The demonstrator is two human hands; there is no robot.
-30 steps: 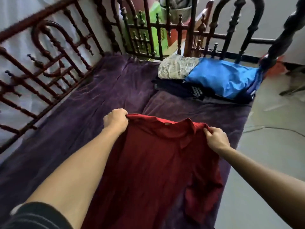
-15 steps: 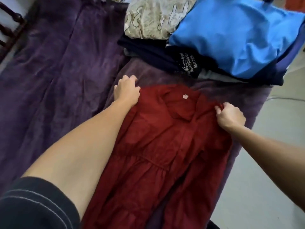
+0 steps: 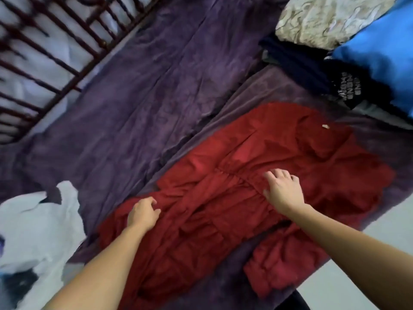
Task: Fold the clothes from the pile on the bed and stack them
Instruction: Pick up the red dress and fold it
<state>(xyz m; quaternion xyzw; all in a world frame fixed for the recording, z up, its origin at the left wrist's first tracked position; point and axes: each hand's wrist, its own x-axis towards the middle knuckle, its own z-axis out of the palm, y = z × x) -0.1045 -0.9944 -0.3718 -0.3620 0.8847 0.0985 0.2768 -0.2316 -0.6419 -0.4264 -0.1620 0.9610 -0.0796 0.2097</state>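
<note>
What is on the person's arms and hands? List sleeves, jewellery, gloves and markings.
Nothing worn shows. The left hand and right hand are bare, with no gloves, rings or watch visible. The left forearm and right forearm are bare too, with no sleeve, bracelet or marking up to the picture's edge.

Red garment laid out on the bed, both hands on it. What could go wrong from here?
1. The red garment is bunched at the gathered seam under the right hand; folding now would likely trap creases.
2. Its lower part lies at the edge of the bed, away from the left hand; it might slide off during folding.
</note>
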